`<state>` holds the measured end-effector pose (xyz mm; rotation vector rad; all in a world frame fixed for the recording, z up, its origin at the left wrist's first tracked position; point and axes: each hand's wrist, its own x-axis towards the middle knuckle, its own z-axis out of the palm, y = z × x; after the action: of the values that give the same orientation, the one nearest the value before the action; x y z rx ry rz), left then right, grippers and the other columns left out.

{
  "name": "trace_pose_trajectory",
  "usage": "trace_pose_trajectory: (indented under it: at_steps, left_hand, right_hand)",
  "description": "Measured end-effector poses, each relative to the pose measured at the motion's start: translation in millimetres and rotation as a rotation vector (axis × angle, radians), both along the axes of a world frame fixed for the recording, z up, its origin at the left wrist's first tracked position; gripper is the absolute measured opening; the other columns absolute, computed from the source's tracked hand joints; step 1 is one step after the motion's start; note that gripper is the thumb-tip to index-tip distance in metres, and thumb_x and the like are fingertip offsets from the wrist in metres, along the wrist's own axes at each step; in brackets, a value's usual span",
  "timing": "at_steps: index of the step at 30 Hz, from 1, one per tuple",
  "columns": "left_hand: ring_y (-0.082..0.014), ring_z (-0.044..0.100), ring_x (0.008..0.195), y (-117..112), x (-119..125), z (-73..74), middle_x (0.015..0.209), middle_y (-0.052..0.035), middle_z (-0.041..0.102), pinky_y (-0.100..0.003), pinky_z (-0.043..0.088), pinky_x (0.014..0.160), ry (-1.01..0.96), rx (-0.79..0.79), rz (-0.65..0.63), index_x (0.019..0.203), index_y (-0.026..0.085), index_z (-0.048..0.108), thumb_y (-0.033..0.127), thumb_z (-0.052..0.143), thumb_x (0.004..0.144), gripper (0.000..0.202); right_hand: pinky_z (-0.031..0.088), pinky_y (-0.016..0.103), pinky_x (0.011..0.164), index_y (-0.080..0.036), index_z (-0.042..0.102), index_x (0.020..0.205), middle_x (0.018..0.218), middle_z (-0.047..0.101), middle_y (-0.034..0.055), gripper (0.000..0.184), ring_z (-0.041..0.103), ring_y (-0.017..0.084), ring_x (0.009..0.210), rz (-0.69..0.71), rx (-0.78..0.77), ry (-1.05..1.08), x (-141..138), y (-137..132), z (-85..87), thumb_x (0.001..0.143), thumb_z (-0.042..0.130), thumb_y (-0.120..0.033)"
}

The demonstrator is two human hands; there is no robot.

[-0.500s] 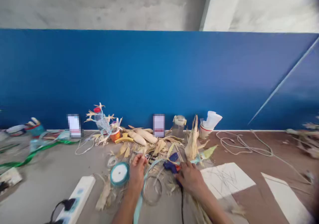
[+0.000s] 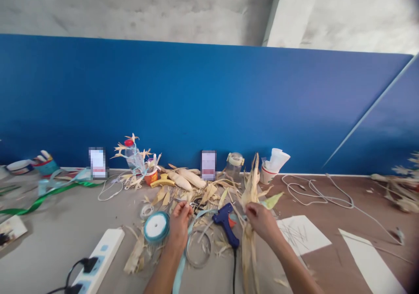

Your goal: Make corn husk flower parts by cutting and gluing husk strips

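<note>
Glue gun (image 2: 225, 224): deep blue body, orange trigger, black cord.
Ribbon spool (image 2: 156, 227): pale teal rim, white face.
Corn husks (image 2: 250, 189): dry straw tan, one leaf yellow-green.
Long ribbon (image 2: 39, 200): shiny green.
Power strip (image 2: 101, 252): white, with a black plug.
Back panel (image 2: 209, 106): plain saturated blue.
Counter (image 2: 65, 228): grey on the left, brown on the right.
Paper sheets (image 2: 303, 233): white.
Bottle cap (image 2: 128, 142): red.
Cup (image 2: 151, 177): orange.

Two hands (image 2: 179, 225) (image 2: 261, 221), one glue gun (image 2: 224, 222), one ribbon spool (image 2: 156, 227).
</note>
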<state>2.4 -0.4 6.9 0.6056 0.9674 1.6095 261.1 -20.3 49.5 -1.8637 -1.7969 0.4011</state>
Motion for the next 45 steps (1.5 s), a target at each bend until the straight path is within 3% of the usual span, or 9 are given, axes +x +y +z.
trace_pose_trajectory:
  at_steps: [3,8,12,15,18,21,25,38,45]
  left_hand:
    - [-0.0112,0.052,0.057,0.0,0.0,0.9,0.059,0.0029,0.059,-0.025,0.042,0.059,-0.006,-0.006,0.001,0.071,0.018,0.062,0.036,0.080,0.059,0.028]
    - [-0.0108,0.051,0.056,-0.7,-0.2,3.1,0.057,0.0031,0.058,-0.024,0.041,0.058,-0.016,-0.020,0.010,0.069,0.018,0.061,0.037,0.081,0.056,0.030]
    - [-0.0114,0.052,0.057,-2.0,0.9,4.4,0.059,0.0024,0.058,-0.024,0.040,0.058,-0.010,-0.033,-0.007,0.070,0.017,0.062,0.036,0.080,0.059,0.028]
    - [-0.0114,0.051,0.057,-2.4,1.4,4.4,0.057,0.0025,0.057,-0.024,0.039,0.057,0.010,-0.041,-0.017,0.070,0.017,0.062,0.038,0.079,0.059,0.029]
    - [-0.0113,0.050,0.057,-2.7,1.7,4.5,0.057,0.0024,0.057,-0.024,0.039,0.058,0.026,-0.037,-0.019,0.069,0.018,0.062,0.038,0.079,0.060,0.028]
    - [-0.0113,0.051,0.058,-3.2,1.8,4.4,0.060,0.0024,0.058,-0.024,0.040,0.058,0.017,-0.028,-0.018,0.070,0.018,0.062,0.036,0.079,0.060,0.027]
    - [-0.0105,0.051,0.057,-3.0,1.7,2.7,0.061,0.0032,0.057,-0.024,0.041,0.058,0.007,-0.021,-0.013,0.070,0.018,0.062,0.035,0.078,0.061,0.026]
    - [-0.0119,0.052,0.058,-3.0,2.9,3.8,0.061,0.0021,0.058,-0.025,0.042,0.059,0.013,-0.020,-0.013,0.070,0.018,0.062,0.035,0.078,0.062,0.025]
    - [-0.0135,0.052,0.060,-3.2,1.5,4.9,0.061,0.0011,0.056,-0.027,0.041,0.061,0.009,-0.007,-0.026,0.069,0.020,0.062,0.033,0.075,0.066,0.019]
  right_hand:
    - [0.041,0.027,0.058,-0.018,0.063,0.073,0.063,0.063,0.0030,0.030,0.058,0.019,0.061,-0.083,0.136,0.125,12.9,11.9,26.9,0.080,0.044,-0.039]
    - [0.043,0.029,0.062,-0.018,0.066,0.080,0.071,0.067,0.0055,0.030,0.060,0.021,0.065,-0.154,0.294,0.082,39.8,41.1,71.3,0.080,0.045,-0.040]
    - [0.048,0.037,0.077,-0.012,0.056,0.122,0.105,0.067,0.0150,0.047,0.064,0.028,0.090,-0.174,0.335,0.020,42.6,54.1,84.1,0.080,0.043,-0.030]
    - [0.046,0.041,0.085,-0.009,0.048,0.129,0.120,0.059,0.0206,0.051,0.060,0.030,0.103,-0.090,0.391,-0.041,13.2,37.9,69.8,0.082,0.043,-0.030]
    - [0.050,0.034,0.073,-0.018,0.061,0.111,0.092,0.068,0.0103,0.035,0.066,0.024,0.081,0.132,-0.027,-0.031,-32.2,6.0,40.6,0.087,0.040,-0.032]
    - [0.049,0.037,0.077,-0.014,0.059,0.113,0.110,0.062,0.0153,0.039,0.065,0.028,0.089,0.150,-0.257,-0.212,-67.5,-18.5,13.7,0.077,0.057,-0.030]
    - [0.048,0.036,0.081,-0.013,0.045,0.130,0.121,0.052,0.0175,0.060,0.062,0.029,0.099,0.085,-0.278,-0.265,-79.4,-25.0,-1.3,0.073,0.062,-0.023]
    - [0.047,0.036,0.079,-0.015,0.041,0.130,0.120,0.051,0.0189,0.065,0.064,0.027,0.093,0.023,-0.183,-0.147,-74.1,-27.8,-21.6,0.067,0.056,-0.007]
    - [0.048,0.034,0.084,-0.016,0.049,0.117,0.111,0.056,0.0137,0.052,0.060,0.025,0.100,-0.018,0.058,0.335,-57.5,-27.9,-11.0,0.065,0.051,-0.014]
